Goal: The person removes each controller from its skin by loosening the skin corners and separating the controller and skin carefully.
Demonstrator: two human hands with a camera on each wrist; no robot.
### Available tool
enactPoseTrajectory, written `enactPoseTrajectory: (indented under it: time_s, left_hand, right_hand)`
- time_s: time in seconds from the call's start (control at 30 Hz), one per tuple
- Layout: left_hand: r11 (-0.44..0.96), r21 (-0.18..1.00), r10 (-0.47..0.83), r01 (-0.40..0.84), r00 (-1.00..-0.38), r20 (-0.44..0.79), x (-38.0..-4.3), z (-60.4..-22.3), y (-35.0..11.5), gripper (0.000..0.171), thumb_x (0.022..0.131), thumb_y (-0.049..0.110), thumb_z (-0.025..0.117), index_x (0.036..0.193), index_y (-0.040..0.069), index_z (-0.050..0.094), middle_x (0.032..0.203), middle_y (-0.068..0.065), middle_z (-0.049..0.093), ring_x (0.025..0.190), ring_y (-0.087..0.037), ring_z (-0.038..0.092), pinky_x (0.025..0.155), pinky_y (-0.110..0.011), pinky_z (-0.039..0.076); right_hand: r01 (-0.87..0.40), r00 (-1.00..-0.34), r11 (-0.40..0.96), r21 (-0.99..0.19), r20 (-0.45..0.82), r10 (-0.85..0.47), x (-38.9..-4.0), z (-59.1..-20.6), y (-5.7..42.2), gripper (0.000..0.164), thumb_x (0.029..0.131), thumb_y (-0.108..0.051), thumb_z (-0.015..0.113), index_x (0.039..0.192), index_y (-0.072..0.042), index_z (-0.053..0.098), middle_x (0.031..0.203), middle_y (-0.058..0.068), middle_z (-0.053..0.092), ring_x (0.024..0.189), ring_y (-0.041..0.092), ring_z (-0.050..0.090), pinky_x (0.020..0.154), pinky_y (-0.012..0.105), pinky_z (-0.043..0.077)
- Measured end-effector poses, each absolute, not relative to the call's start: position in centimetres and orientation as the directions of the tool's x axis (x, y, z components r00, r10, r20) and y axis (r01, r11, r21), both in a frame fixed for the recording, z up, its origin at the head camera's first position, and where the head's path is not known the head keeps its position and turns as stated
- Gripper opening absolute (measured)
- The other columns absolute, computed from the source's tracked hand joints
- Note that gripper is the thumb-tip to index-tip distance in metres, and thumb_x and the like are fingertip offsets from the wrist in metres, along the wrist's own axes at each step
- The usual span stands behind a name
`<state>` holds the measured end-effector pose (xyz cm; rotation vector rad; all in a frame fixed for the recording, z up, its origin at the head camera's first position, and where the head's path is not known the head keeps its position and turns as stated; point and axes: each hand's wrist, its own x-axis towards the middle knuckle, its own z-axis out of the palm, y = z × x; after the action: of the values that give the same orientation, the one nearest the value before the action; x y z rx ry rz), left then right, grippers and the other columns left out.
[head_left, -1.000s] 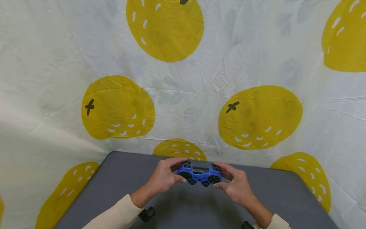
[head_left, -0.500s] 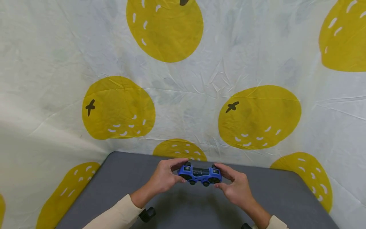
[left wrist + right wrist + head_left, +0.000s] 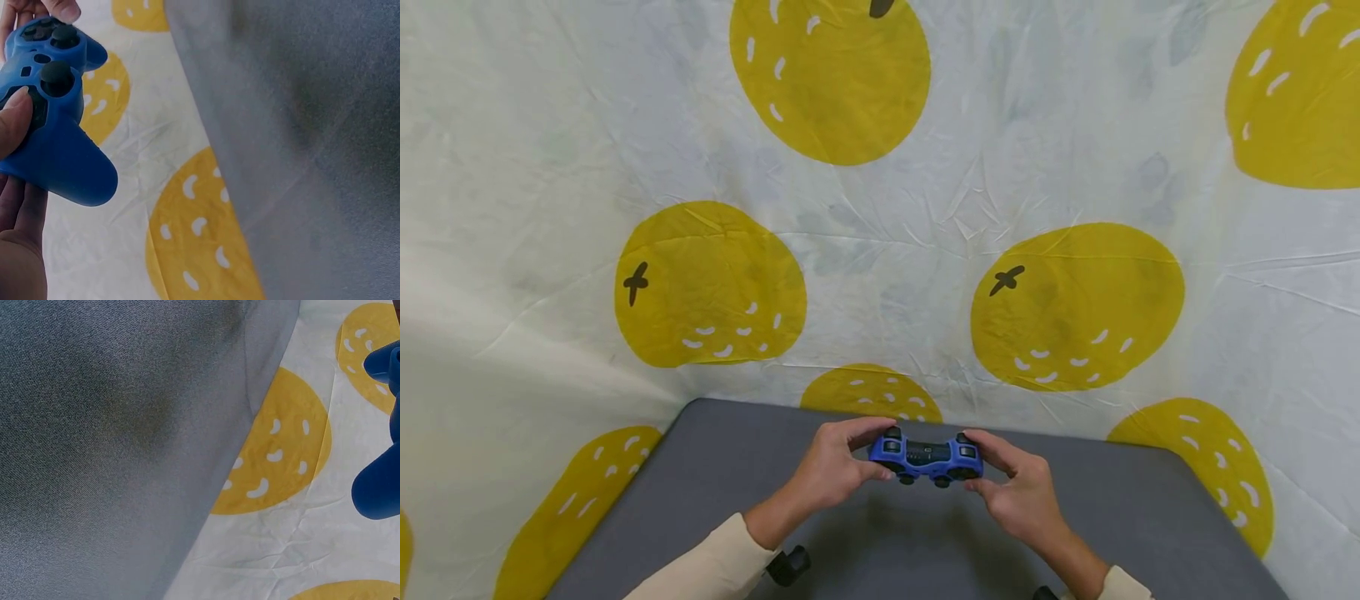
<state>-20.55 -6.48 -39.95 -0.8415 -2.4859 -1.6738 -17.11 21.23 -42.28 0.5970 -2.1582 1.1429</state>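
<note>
A blue game controller with black buttons and thumbsticks is held up between both hands over the grey table. My left hand grips its left end, thumb on the near face and fingers behind. The opposite end is in my right hand, pinched between thumb and fingers. Seen from the left wrist, the controller shows its two thumbsticks, and the left thumb lies on the button pad. Only one grip of the controller enters the right wrist view at its right edge; the right hand is almost wholly outside it.
Under the hands lies a grey table with rounded far corners. Behind and around it hangs a white cloth printed with large yellow fruit shapes. A black wrist device sits by the left sleeve.
The controller has tipped so its top edge with the shoulder buttons faces the head camera more. It and both hands have shifted very slightly right; the grip is the same.
</note>
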Motion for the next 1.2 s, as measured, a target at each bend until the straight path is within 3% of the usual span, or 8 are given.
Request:
enactPoseTrajectory:
  time_s: [0.3, 0.73, 0.93, 1.2]
  left_hand:
    - [0.236, 0.9, 0.398, 0.366, -0.881, 0.254, -20.56, -40.2, -6.3, 0.052, 0.082, 0.015, 0.09, 0.131, 0.018, 0.073, 0.132, -0.009, 0.073, 0.121, -0.028, 0.071, 0.097, -0.035, 0.061]
    - [0.216, 0.9, 0.425, 0.38, -0.866, 0.263, -20.53, -40.44, -5.99, 0.047, 0.086, 0.026, 0.087, 0.131, 0.021, 0.073, 0.132, -0.006, 0.074, 0.123, -0.025, 0.07, 0.106, -0.037, 0.056]
    - [0.212, 0.918, 0.398, 0.337, -0.887, 0.234, -20.66, -40.22, -5.74, 0.042, 0.084, 0.027, 0.089, 0.124, 0.022, 0.077, 0.128, -0.006, 0.076, 0.12, -0.026, 0.072, 0.1, -0.038, 0.06]
    - [0.183, 0.936, 0.379, 0.299, -0.9, 0.213, -20.71, -39.93, -5.9, 0.044, 0.083, 0.024, 0.09, 0.125, 0.019, 0.077, 0.126, -0.01, 0.076, 0.116, -0.028, 0.074, 0.084, -0.028, 0.063]
  right_hand:
    - [-0.683, -0.639, 0.538, -0.494, 0.761, -0.113, -16.98, -42.35, 21.18, 0.073, 0.051, 0.022, 0.092, 0.118, -0.004, 0.077, 0.107, 0.02, 0.08, 0.104, -0.01, 0.066, 0.081, 0.006, 0.054]
    - [-0.733, -0.589, 0.488, -0.473, 0.801, -0.107, -16.94, -42.72, 21.32, 0.073, 0.048, 0.026, 0.09, 0.116, -0.001, 0.077, 0.105, 0.024, 0.079, 0.11, -0.015, 0.064, 0.083, 0.008, 0.056]
    - [-0.737, -0.596, 0.48, -0.477, 0.792, -0.128, -16.88, -42.54, 21.47, 0.074, 0.05, 0.025, 0.09, 0.118, -0.001, 0.076, 0.108, 0.024, 0.079, 0.111, -0.012, 0.065, 0.085, 0.01, 0.056]
    - [-0.679, -0.684, 0.493, -0.544, 0.712, -0.157, -17.0, -42.33, 21.59, 0.072, 0.058, 0.021, 0.089, 0.124, -0.004, 0.074, 0.114, 0.02, 0.078, 0.109, -0.005, 0.069, 0.086, 0.01, 0.056]
